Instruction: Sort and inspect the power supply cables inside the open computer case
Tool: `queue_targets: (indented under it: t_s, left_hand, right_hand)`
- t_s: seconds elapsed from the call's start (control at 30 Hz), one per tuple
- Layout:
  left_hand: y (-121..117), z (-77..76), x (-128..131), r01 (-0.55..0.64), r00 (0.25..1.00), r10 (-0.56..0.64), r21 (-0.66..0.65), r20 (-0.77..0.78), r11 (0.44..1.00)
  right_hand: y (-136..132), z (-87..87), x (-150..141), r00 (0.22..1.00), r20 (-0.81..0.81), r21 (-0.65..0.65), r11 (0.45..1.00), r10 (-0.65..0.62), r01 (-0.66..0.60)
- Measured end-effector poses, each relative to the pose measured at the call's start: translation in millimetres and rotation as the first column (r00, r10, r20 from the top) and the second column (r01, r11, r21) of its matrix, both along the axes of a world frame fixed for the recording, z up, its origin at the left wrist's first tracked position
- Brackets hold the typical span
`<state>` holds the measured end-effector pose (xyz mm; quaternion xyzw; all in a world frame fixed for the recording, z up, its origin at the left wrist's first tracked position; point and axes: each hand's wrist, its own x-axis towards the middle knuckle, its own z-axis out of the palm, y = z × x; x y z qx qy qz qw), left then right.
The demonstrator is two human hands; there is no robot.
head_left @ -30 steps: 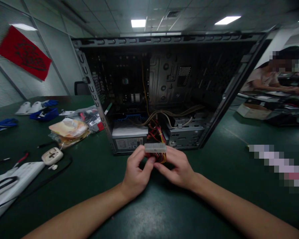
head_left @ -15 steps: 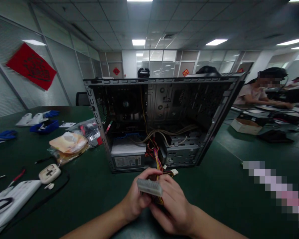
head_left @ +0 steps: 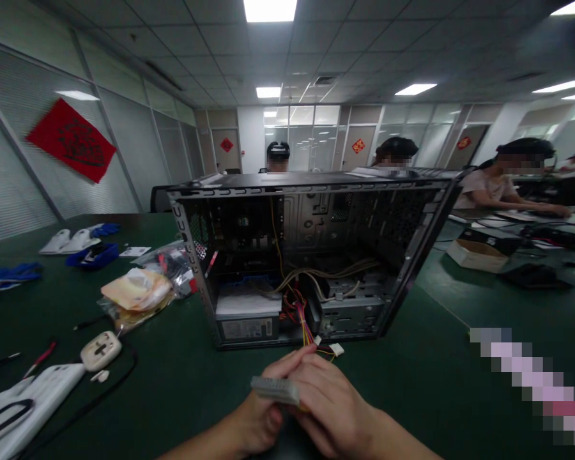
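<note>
Low in front of an open computer case (head_left: pixel 311 181), my two hands are close together. My left hand (head_left: pixel 255 412) is closed around a wide, light-grey multi-pin power connector (head_left: pixel 275 390), its pin face tilted upward. Beside it, my right hand (head_left: pixel 338 402) wraps round the wires just behind that connector; the fingers hide most of the grip. From the hands a yellow, red and purple cable bundle (head_left: pixel 305 322) runs up into the case, beside the power supply (head_left: pixel 249 327). Small white plugs (head_left: pixel 337 350) on thin wires lie at the case's front edge.
On the left of the green table are a plastic bag (head_left: pixel 138 294), a cream power strip (head_left: pixel 100 350), a white keyboard-like slab (head_left: pixel 52 390), a blue tray (head_left: pixel 92 255) and gloves (head_left: pixel 9 276). A cardboard box (head_left: pixel 476 252) sits at right, near a seated person (head_left: pixel 493 185).
My hands and the connector have shifted slightly down and left, the right fingers now closer over the left. The whole scene sits lower as the head view has tilted up.
</note>
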<state>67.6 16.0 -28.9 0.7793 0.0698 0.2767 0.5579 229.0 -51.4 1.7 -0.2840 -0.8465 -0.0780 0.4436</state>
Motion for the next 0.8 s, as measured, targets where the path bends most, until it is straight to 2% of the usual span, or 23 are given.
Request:
queue_targets:
  t_s: [0.1,0.17,0.23,0.3,0.4,0.47,0.53,0.7,0.8]
  left_hand:
    - [-3,-4.8,5,0.019,0.999,-0.021,0.048,0.042,0.999]
    - [-5,-9.4,9,-0.041,0.999,0.04,0.052,0.03,0.998]
    - [-6,-11.6,13,-0.129,0.992,0.129,0.091,0.008,0.987]
    - [-6,-11.1,16,-0.239,0.971,0.236,0.169,0.041,0.956]
    - [-3,-7.2,17,-0.401,0.908,0.314,0.362,0.277,0.842]
    - [-1,-3.7,15,-0.48,0.861,0.28,0.494,0.424,0.725]
    - [0,-0.5,13,-0.508,0.846,0.242,0.582,0.475,0.635]
    - [2,0.3,14,-0.489,0.86,0.187,0.663,0.475,0.567]
    - [8,1.1,14,-0.497,0.862,0.175,0.722,0.476,0.481]
  right_hand:
    - [-5,4.1,2,0.986,-0.155,-0.024,0.999,-0.052,0.049]
    - [-7,5.4,2,0.961,-0.265,-0.02,0.997,-0.076,0.074]
    - [-9,5.7,0,0.957,-0.286,-0.021,0.999,-0.045,0.04]
    - [-9,4.7,-2,0.975,-0.223,-0.028,1.0,0.002,-0.008]
    - [-9,1.8,-5,0.992,-0.124,0.006,0.999,0.033,-0.032]
    - [-11,1.3,-7,0.993,-0.119,0.055,0.998,0.015,-0.009]
    - [-13,3.3,-7,0.994,-0.106,0.074,0.997,0.002,0.005]
    - [-16,11.6,-4,0.995,-0.085,0.084,0.995,0.055,-0.047]
    - [-17,12.9,-5,0.993,-0.103,0.057,0.997,0.06,-0.054]
